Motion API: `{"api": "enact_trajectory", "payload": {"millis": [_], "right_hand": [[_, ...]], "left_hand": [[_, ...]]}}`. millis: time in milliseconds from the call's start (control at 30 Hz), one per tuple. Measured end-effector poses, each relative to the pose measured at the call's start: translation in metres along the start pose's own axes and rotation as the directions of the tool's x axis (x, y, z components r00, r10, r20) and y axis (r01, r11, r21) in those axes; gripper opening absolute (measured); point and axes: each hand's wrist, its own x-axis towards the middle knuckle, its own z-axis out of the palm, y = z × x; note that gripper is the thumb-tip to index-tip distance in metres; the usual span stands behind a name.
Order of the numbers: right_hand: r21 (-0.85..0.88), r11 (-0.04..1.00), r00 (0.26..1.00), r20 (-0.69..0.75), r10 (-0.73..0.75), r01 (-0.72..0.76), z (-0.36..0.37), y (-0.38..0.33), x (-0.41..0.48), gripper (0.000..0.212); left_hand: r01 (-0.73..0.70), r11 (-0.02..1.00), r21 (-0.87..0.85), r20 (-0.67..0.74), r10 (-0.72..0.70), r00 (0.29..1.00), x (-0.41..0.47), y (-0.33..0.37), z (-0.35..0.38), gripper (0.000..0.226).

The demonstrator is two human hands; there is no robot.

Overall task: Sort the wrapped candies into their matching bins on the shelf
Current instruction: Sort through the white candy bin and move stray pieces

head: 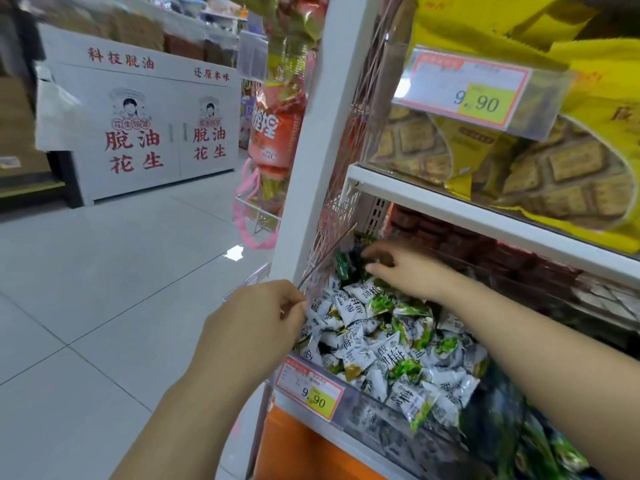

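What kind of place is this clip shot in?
Most likely a snack shop or supermarket aisle: a price tag on a bin of wrapped candies, bagged biscuits on the shelf above, and a printed display stand across the floor.

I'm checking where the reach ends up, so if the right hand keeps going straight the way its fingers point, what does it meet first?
Most likely the dark green candies at the back left of the bin: the right hand points left and inward, fingertips already at them. Behind those stands the wire side panel. Depth is hard to judge.

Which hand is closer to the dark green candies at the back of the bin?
The right hand. Its fingers touch the dark green candies at the bin's back. The left hand is lower down, at the bin's front left edge beside the white-wrapped candies.
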Motion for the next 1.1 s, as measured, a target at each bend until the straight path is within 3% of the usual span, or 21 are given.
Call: {"api": "enact_trajectory", "payload": {"millis": [100, 200, 300, 433, 533, 667, 733, 867, 967, 1067, 1100], "right_hand": [[-0.076, 0.996, 0.999, -0.013, 0.045, -0.046, 0.012, 0.002, 0.027, 0.042], [-0.126, 0.991, 0.996, 0.064, 0.058, -0.05, 0.02, 0.009, 0.039, 0.034], [-0.179, 0.979, 0.995, -0.01, 0.095, -0.096, 0.019, 0.013, 0.039, 0.029], [0.01, 0.981, 0.958, -0.213, 0.19, -0.192, 0.014, 0.012, 0.015, 0.027], [0.15, 0.986, 0.925, -0.36, 0.119, -0.069, 0.008, 0.0, -0.025, 0.02], [0.252, 0.96, 0.928, -0.372, -0.018, 0.119, 0.0, -0.032, -0.074, 0.011], [0.281, 0.945, 0.925, -0.377, -0.053, 0.169, 0.0, -0.041, -0.085, 0.014], [0.431, 0.887, 0.956, -0.29, -0.039, 0.166, -0.001, -0.052, -0.089, 0.005], [0.508, 0.845, 0.958, -0.288, -0.017, 0.168, -0.005, -0.048, -0.074, 0.016], [0.416, 0.908, 0.973, -0.226, 0.044, 0.056, 0.003, -0.031, -0.037, 0.017], [0.343, 0.939, 0.984, -0.169, 0.061, 0.001, 0.009, -0.026, -0.024, 0.027]], "left_hand": [[-0.01, 1.0, 0.012, -0.005, 0.01, 1.0, 0.001, 0.0, 0.0, 0.01], [-0.021, 1.0, 0.01, -0.016, 0.021, 1.0, 0.002, -0.001, 0.0, 0.013], [-0.041, 0.999, 0.007, -0.022, 0.041, 0.999, 0.002, -0.001, 0.0, 0.015], [-0.071, 0.994, -0.085, -0.026, 0.069, 0.997, 0.002, 0.0, 0.0, 0.01], [-0.12, 0.967, -0.224, -0.022, 0.118, 0.993, 0.0, 0.005, 0.002, 0.015], [-0.208, 0.915, -0.345, 0.007, 0.224, 0.975, -0.006, 0.018, 0.009, 0.048], [-0.226, 0.893, -0.389, -0.003, 0.244, 0.97, -0.009, 0.025, 0.011, 0.05], [-0.228, 0.885, -0.407, -0.058, 0.224, 0.973, -0.011, 0.03, 0.013, 0.032], [-0.188, 0.901, -0.391, -0.077, 0.171, 0.982, -0.007, 0.024, 0.012, 0.027], [-0.142, 0.917, -0.373, -0.099, 0.113, 0.989, -0.005, 0.017, 0.01, 0.028], [-0.132, 0.918, -0.375, -0.106, 0.099, 0.989, -0.004, 0.016, 0.009, 0.028]]}}
